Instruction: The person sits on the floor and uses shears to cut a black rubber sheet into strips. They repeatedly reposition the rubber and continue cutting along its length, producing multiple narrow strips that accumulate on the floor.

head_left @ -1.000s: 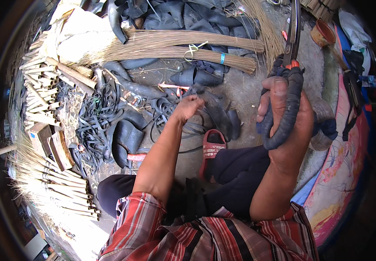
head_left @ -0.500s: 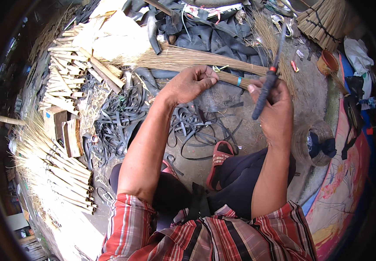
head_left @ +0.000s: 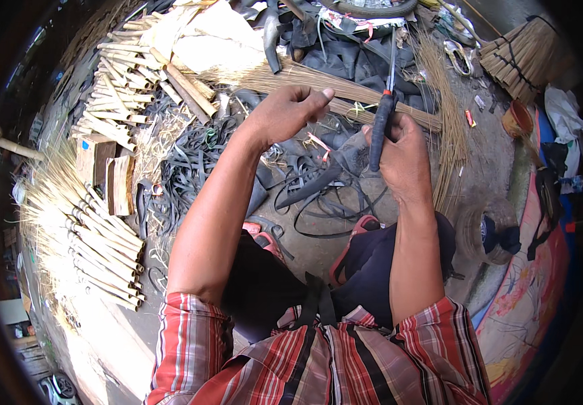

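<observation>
A long, narrow-bladed knife (head_left: 381,128) is gripped in my right hand (head_left: 406,158). Its handle is dark and wrapped, with a red band at the blade's base, and the blade points away from me. My left hand (head_left: 281,116) hovers to the left with thumb stretched out and fingers loosely curled; nothing shows in it, though its fingertips are partly hidden. Beyond both hands lies a long bundle of thin straw-coloured sticks (head_left: 318,79). A yellow-green tie (head_left: 360,108) shows on the sticks between my hands.
Cut bamboo tubes (head_left: 119,88) are piled at the left, above finished-looking brush bundles with handles (head_left: 102,250). Black rubber strips (head_left: 197,158) tangle on the floor, near a wooden block (head_left: 94,158). At the right are a brown pot (head_left: 517,120) and a tied broom head (head_left: 513,57).
My left hand has let go of the small blue-banded bundle and is apart from it. The knife has swung more upright in my right hand, which has moved slightly left.
</observation>
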Motion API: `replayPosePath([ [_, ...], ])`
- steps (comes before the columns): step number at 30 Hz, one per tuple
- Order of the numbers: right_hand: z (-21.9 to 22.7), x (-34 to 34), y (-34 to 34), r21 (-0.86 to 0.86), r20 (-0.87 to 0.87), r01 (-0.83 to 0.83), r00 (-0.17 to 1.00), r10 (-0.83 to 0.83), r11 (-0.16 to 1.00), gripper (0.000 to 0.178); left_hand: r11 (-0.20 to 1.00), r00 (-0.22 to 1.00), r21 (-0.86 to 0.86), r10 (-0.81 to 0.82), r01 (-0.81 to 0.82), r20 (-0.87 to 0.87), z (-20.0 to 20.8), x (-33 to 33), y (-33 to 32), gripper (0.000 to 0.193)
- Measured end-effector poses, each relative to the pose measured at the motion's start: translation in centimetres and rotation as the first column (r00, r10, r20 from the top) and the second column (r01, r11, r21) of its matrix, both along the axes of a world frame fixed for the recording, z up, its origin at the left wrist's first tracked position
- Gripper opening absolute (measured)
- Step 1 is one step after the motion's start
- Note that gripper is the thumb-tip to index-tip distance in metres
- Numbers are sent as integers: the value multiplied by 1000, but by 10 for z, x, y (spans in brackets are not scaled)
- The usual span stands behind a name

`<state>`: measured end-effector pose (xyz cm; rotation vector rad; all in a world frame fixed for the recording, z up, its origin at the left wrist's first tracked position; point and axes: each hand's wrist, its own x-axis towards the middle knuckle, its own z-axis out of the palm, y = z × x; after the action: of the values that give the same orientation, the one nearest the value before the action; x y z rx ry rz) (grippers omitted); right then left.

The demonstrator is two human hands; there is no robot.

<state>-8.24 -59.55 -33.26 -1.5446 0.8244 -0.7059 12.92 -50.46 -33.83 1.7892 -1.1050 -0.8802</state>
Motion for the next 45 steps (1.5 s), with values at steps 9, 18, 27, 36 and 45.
replayPosePath([
  [9,1,47,21,189,262,-110,963,58,976,35,983,605,33,-86,182,-792,-52,-20,48,125],
  [18,-17,50,24,209,195,-199,968,159,958,29,919,571,-70,179,-387,-801,-14,-5,39,35],
  [27,-40,39,35,378,109,-460,884,455,804,28,737,648,-188,407,-650,-644,7,32,64,33],
  [36,-73,35,41,294,129,-654,749,649,697,39,755,747,-236,452,-611,-487,13,46,63,29],
  [45,-73,38,38,308,46,-607,779,625,733,42,830,818,-207,409,-518,-405,12,41,61,27],
])
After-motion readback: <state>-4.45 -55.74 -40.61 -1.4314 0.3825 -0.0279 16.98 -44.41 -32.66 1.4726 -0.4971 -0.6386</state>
